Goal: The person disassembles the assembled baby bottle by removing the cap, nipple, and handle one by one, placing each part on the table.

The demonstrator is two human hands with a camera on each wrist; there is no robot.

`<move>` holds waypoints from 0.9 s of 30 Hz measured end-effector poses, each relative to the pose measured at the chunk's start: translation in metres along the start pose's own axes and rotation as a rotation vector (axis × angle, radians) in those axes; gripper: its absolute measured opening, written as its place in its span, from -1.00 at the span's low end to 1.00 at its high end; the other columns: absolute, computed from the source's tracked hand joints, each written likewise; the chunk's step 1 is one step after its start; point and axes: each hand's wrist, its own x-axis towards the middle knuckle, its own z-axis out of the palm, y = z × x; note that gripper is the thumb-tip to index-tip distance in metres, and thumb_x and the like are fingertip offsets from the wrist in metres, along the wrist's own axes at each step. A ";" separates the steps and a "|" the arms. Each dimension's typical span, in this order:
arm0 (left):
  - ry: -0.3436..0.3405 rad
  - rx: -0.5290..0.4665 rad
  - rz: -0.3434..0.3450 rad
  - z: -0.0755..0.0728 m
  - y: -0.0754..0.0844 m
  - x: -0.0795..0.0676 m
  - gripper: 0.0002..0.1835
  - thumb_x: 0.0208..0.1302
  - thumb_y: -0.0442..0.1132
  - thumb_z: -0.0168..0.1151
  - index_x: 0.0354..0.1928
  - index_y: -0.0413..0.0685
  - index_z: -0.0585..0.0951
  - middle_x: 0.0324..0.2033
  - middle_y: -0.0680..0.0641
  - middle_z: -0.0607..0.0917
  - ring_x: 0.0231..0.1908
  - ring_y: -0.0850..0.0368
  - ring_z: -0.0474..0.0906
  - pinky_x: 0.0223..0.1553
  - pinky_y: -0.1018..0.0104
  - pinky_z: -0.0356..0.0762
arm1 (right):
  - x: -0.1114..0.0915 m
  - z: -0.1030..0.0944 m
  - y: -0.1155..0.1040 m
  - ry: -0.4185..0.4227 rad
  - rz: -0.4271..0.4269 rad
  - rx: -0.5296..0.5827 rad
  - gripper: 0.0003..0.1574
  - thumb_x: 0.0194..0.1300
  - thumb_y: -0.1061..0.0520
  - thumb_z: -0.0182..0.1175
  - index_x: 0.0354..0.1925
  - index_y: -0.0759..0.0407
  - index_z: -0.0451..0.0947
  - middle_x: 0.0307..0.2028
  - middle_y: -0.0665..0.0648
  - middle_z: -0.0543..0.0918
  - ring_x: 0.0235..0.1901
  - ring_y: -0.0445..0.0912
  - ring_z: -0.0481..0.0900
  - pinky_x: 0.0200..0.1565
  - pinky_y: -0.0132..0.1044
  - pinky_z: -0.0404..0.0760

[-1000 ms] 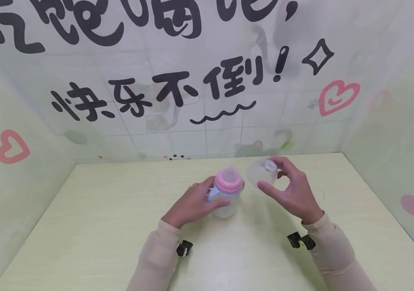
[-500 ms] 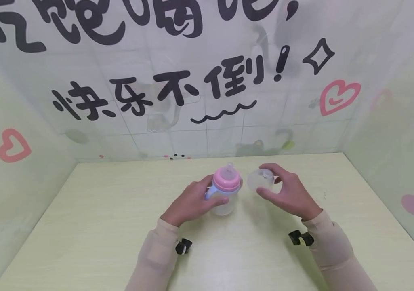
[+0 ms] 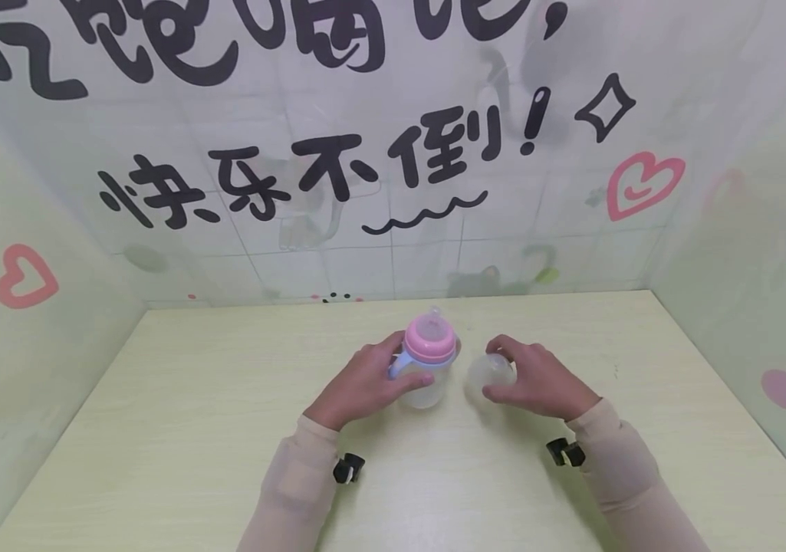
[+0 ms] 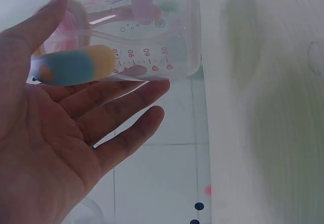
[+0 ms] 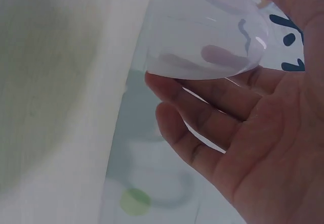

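Observation:
A baby bottle [image 3: 430, 349] with a pink collar, clear teat and pale blue handles stands upright near the middle of the table. My left hand [image 3: 369, 382] grips it from the left, the thumb across its front. Printed volume marks show on its clear wall in the left wrist view, where a handle [image 4: 76, 66] looks blue and orange. To the right of the bottle, my right hand [image 3: 543, 378] holds a clear domed bottle cap [image 3: 488, 375] between thumb and fingers. The cap [image 5: 202, 37] has its open rim toward the tabletop, at or very close to it.
The pale wooden table [image 3: 179, 429] reaches back to a wall [image 3: 337, 268] with large black lettering. Side walls stand at left and right, with a pink heart [image 3: 27, 276] on the left one. A black wrist mount [image 3: 349, 468] sits at the left sleeve.
My right hand has lowered the clear cap toward the table and nearer to me, turning its dome upward. My left hand and the bottle have hardly moved.

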 end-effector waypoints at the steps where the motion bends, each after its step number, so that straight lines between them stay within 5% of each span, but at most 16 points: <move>1: -0.002 0.002 -0.002 0.000 0.000 0.000 -0.32 0.23 0.06 0.41 0.33 0.04 0.42 -0.04 0.09 0.68 -0.14 0.19 0.57 -0.06 0.20 0.52 | 0.000 0.001 0.001 -0.006 -0.006 -0.008 -0.43 0.10 -0.01 0.41 0.03 0.17 0.52 -0.16 0.08 0.69 -0.20 -0.07 0.61 -0.11 -0.10 0.55; 14: -0.006 0.010 -0.005 0.000 0.003 0.000 -0.33 0.23 0.08 0.40 0.32 0.04 0.43 -0.06 0.09 0.68 -0.17 0.19 0.56 -0.09 0.21 0.51 | 0.003 0.013 -0.003 -0.125 0.014 -0.058 -0.40 0.07 0.06 0.47 0.04 0.28 0.53 -0.09 0.17 0.68 -0.13 0.02 0.61 -0.01 0.01 0.56; 27: -0.004 0.002 -0.004 0.000 0.002 0.000 -0.33 0.23 0.07 0.40 0.32 0.04 0.43 -0.04 0.10 0.68 -0.15 0.19 0.57 -0.07 0.20 0.52 | 0.002 0.015 -0.006 -0.150 0.021 -0.064 -0.40 0.06 0.08 0.49 0.02 0.28 0.54 -0.10 0.17 0.67 -0.16 0.00 0.60 -0.04 -0.03 0.57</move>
